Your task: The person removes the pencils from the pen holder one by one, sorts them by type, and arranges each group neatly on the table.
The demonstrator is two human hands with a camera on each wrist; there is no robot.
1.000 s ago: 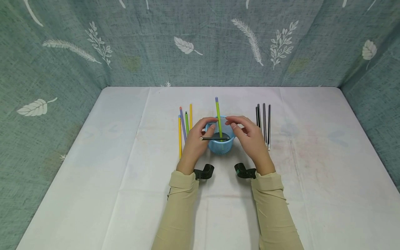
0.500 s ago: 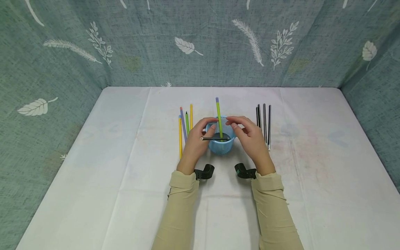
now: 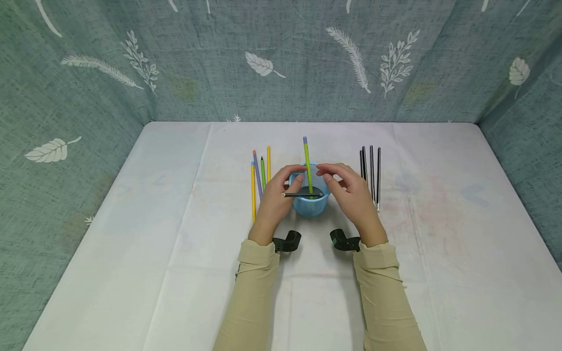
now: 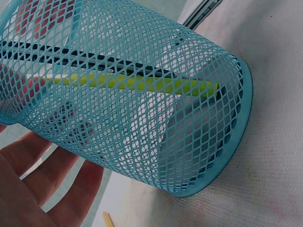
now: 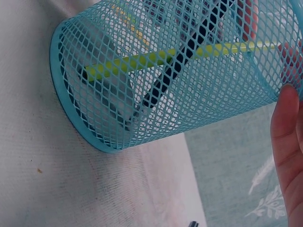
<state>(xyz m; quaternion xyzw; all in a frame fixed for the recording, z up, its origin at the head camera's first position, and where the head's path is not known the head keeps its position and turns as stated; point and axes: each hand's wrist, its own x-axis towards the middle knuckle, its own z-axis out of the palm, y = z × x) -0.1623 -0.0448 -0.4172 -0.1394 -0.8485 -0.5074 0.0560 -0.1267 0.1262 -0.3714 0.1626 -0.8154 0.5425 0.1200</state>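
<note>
In the head view a light blue mesh pencil cup [image 3: 310, 208] stands upright at the table's middle. A lime green pencil [image 3: 307, 156] with a purple end and a black pencil [image 3: 298, 195] lean inside it, the black one sticking out over the left hand. My left hand [image 3: 277, 195] holds the cup's rim from the left with thumb and forefinger; its other fingers [image 4: 78, 194] curve outside the mesh. From the right, my right hand [image 3: 353, 195] holds the rim, its thumb [image 5: 286, 111] against the upper edge. Mesh partly hides the fingertips inside.
Left of the cup lie several coloured pencils: yellow pencils [image 3: 253, 192], a purple pencil [image 3: 257, 170] and a green pencil [image 3: 263, 170]. Several black pencils [image 3: 378, 178] lie to the right. A grey-green leaf-patterned curtain [image 3: 281, 92] borders the white table [image 3: 131, 243].
</note>
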